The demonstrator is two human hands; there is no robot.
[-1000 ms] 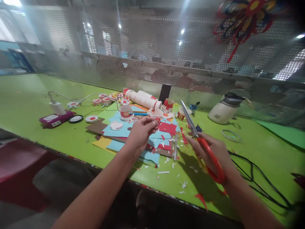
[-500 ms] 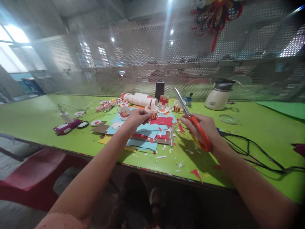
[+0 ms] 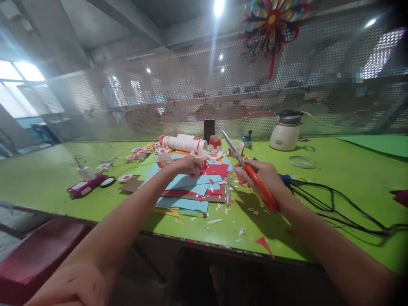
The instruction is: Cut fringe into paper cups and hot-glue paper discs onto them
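Hand (image 3: 267,175) around scissors (image 3: 259,185), kettle label (image 3: 278,142) illegible

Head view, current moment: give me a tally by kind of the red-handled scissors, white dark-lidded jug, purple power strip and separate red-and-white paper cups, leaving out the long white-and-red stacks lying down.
Red-handled scissors: 1
White dark-lidded jug: 1
Purple power strip: 1
Red-and-white paper cups: 4
Total: 7

Right fingers (image 3: 241,174) grip orange-handled scissors (image 3: 259,185); left fingers (image 3: 193,171) are near a paper cup (image 3: 201,158).
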